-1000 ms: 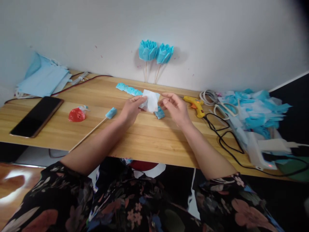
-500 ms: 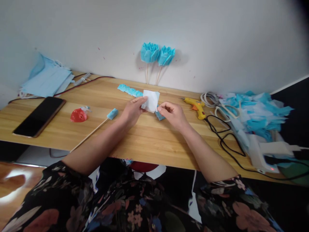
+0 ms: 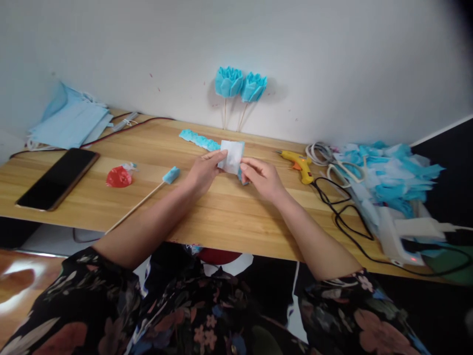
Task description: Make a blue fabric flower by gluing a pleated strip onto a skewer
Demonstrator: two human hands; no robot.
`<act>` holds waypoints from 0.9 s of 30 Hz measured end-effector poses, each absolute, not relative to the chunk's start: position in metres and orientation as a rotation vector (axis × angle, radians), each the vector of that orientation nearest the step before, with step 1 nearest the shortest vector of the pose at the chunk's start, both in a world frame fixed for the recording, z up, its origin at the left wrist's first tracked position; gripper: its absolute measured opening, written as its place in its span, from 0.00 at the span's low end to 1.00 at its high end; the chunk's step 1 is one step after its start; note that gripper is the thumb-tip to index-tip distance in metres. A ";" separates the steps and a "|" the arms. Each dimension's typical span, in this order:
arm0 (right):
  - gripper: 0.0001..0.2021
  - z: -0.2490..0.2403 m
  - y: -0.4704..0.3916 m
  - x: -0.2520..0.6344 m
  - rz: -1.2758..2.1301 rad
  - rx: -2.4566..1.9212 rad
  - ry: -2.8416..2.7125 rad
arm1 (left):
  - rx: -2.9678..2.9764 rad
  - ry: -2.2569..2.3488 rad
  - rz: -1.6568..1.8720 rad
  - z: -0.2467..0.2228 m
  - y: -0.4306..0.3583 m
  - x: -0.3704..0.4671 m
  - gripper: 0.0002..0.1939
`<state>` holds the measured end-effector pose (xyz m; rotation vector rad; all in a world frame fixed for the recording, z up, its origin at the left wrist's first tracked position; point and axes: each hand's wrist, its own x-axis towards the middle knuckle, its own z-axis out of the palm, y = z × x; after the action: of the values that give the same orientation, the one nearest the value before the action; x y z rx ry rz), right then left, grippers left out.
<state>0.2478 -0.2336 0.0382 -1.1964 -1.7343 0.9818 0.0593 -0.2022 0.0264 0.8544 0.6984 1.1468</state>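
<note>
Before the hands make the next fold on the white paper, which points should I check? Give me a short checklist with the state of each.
1. Left hand grips the white paper piece: ok.
2. Right hand pinches its lower edge: ok.
3. Folded blue piece under the right hand is lying flat: cannot tell.
4. Glue gun lies apart from both hands: ok.
5. Stick with blue tip lies apart from the paper: ok.
</note>
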 end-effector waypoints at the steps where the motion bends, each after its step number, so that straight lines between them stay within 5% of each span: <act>1: 0.20 0.039 -0.234 0.248 0.991 -1.196 -1.708 | 0.854 0.699 1.137 0.027 -0.203 0.059 0.10; 27: 0.23 0.036 -0.229 0.250 1.071 -1.123 -1.554 | 0.827 0.743 1.130 0.027 -0.200 0.059 0.08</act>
<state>0.2504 -0.2294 0.0358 -1.1232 -1.5539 1.0711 0.0586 -0.2004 0.0272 0.8267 0.7433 1.1300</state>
